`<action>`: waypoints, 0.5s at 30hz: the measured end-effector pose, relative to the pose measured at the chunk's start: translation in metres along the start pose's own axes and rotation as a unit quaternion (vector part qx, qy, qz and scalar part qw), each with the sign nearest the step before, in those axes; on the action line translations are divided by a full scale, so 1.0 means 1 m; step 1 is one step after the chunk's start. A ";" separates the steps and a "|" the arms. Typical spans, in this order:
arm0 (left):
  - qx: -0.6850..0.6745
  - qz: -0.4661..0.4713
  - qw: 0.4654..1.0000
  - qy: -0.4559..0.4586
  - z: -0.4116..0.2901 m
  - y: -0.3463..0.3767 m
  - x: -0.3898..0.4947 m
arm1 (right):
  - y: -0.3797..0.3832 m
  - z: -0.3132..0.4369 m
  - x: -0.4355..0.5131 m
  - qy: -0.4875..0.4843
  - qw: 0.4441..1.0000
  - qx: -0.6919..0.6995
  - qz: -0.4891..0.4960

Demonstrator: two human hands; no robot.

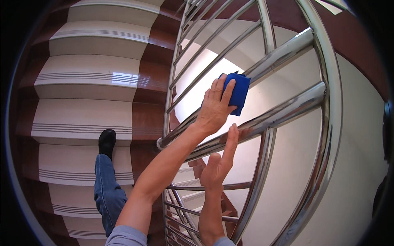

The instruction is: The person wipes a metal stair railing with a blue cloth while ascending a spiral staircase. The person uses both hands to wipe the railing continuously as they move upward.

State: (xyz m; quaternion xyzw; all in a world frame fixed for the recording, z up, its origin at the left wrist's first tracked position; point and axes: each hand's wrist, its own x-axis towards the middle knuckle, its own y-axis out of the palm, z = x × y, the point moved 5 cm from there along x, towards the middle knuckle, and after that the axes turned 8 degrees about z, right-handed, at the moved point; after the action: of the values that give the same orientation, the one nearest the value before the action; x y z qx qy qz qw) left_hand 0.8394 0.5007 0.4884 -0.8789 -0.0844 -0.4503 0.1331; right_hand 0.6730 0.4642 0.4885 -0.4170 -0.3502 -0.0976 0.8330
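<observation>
My left hand lies over a folded blue cloth, thumb at its lower edge and fingers spread across it. The cloth rests against a thick stainless steel post of the stair railing, covering part of it. Below, my right hand is beside a second thick steel post, one finger extended and the thumb apart. Nothing shows in that hand. The fingertip overlaps the post, but whether it touches cannot be told. Both posts meet a curved steel handrail.
Pale stair treads with dark grip lines and red-brown borders run along the left. My black shoe is on one tread. Thin railing bars slope upward beyond my hands. A lower stair flight shows through the railing, beside a pale wall.
</observation>
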 end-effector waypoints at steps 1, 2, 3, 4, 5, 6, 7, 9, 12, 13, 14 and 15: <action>0.014 -0.035 0.999 0.007 -0.002 0.000 0.003 | 0.000 0.000 0.006 -0.007 1.000 -0.002 -0.008; 0.018 -0.037 0.999 0.006 -0.001 0.001 0.003 | 0.001 0.000 0.010 -0.011 1.000 0.005 -0.014; 0.017 -0.035 0.999 -0.001 0.000 0.004 0.000 | 0.002 -0.001 0.012 -0.003 1.000 0.013 -0.018; 0.012 -0.069 0.998 0.004 0.000 0.004 -0.004 | 0.003 0.000 0.011 0.001 1.000 0.010 -0.017; 0.021 -0.075 0.997 -0.003 0.002 0.006 -0.009 | 0.005 0.000 0.010 -0.006 1.000 0.001 -0.016; 0.030 -0.079 0.996 -0.010 0.005 0.009 -0.016 | 0.006 0.000 0.008 -0.005 1.000 -0.007 -0.014; 0.039 -0.082 0.996 -0.020 0.009 0.012 -0.023 | 0.008 -0.002 0.006 -0.003 1.000 -0.015 -0.013; 0.049 -0.081 0.994 -0.054 0.018 0.015 -0.041 | 0.009 -0.002 0.002 -0.010 0.999 -0.039 -0.004; 0.052 -0.083 0.990 -0.101 0.036 0.016 -0.072 | 0.012 -0.004 -0.004 -0.005 0.998 -0.061 -0.008; 0.047 -0.068 0.991 -0.103 0.042 0.019 -0.075 | 0.015 -0.005 -0.005 -0.008 0.997 -0.075 0.002; 0.041 -0.067 0.993 -0.093 0.047 0.022 -0.079 | 0.017 -0.005 -0.005 -0.006 0.996 -0.086 0.008; 0.035 -0.064 0.994 -0.082 0.050 0.025 -0.083 | 0.018 -0.006 -0.006 -0.005 0.995 -0.098 0.015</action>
State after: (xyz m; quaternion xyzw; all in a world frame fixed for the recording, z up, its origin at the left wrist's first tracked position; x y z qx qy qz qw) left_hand 0.8365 0.4896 0.3892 -0.9005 -0.1667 -0.3809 0.1274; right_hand 0.6795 0.4703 0.4706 -0.5024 -0.3369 -0.1171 0.7877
